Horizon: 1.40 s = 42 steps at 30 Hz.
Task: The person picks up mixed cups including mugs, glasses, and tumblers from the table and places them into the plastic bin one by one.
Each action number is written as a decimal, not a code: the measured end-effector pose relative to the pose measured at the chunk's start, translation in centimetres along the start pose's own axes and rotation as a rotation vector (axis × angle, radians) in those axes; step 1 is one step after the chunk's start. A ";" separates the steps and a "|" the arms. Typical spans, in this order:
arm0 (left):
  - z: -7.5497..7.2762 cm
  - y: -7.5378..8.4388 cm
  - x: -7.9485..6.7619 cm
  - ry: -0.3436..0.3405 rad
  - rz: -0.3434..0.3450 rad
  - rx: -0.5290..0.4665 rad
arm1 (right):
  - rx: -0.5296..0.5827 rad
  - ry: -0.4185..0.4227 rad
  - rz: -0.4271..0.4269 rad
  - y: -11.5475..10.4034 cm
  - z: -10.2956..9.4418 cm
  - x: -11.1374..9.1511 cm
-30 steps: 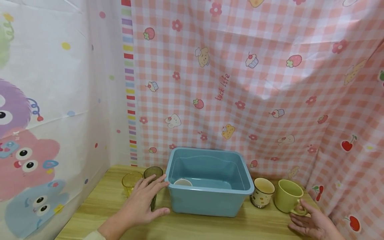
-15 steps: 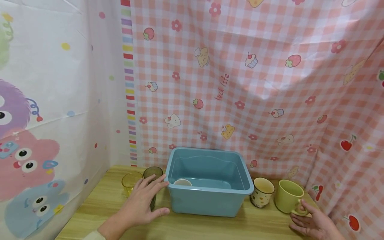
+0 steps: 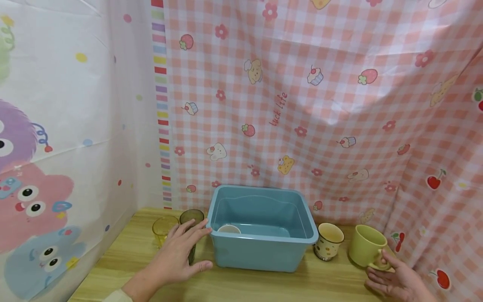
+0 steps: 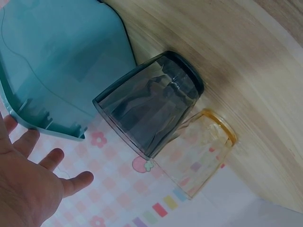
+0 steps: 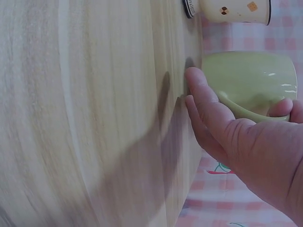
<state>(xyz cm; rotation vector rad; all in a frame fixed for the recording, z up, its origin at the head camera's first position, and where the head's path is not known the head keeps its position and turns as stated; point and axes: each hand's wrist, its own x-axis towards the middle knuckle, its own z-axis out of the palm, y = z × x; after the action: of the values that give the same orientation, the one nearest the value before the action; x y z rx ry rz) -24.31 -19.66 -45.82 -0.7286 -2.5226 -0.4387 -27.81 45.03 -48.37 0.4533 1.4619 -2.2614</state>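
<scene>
My right hand (image 3: 400, 280) pinches the handle of a plain green mug (image 3: 365, 247) at the right of the table. In the right wrist view the thumb lies at the upper handle, and the other fingers stretch under it toward the mug's base. My left hand (image 3: 171, 256) has its fingers spread, the fingertips right at the left rim of a blue plastic tub (image 3: 264, 239). Beyond that hand stand a smoky grey cup (image 4: 151, 104) and an amber see-through cup (image 4: 201, 149), partly hidden by it in the head view.
A cream cup with a dark rim and small printed patches (image 3: 329, 243) stands between the tub and the green mug. Inside the tub, at the left, shows the rim of a white cup (image 3: 229, 229). Patterned cloths (image 3: 241, 96) hang behind the wooden table (image 3: 241, 287).
The green mug has shifted slightly to the right in my right hand, widening the space to the cream cup. My left hand has stayed at the tub's rim.
</scene>
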 end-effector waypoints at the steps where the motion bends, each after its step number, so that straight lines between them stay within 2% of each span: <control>1: 0.0 0.0 0.0 -0.003 -0.001 -0.001 | 0.000 -0.001 -0.001 0.0 0.0 0.0; 7: -0.1 0.1 0.0 -0.009 -0.007 -0.005 | -0.034 -0.007 -0.011 -0.4 -0.1 -0.1; 18: -0.2 0.2 0.0 -0.006 -0.004 -0.005 | -0.138 0.071 -0.053 -1.0 0.5 0.0; 21: -0.2 0.2 0.0 -0.003 0.002 -0.003 | -0.194 0.045 -0.068 -1.3 0.5 -0.2; 28: 0.0 0.0 0.0 0.001 0.001 -0.003 | -0.302 -0.079 -0.096 -1.9 0.2 -0.9; 34: 0.0 0.0 -0.1 0.003 -0.001 0.003 | -0.347 -0.091 -0.138 -2.2 0.6 -1.6; 42: 0.0 0.1 0.0 0.002 0.001 -0.003 | -0.368 -0.139 -0.144 -3.2 1.0 -2.3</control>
<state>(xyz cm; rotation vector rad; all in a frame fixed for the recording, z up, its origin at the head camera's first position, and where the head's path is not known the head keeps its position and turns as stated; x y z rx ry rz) -24.24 -19.64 -45.79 -0.7307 -2.5200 -0.4433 -27.48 45.69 -44.34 0.0793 1.8330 -2.0129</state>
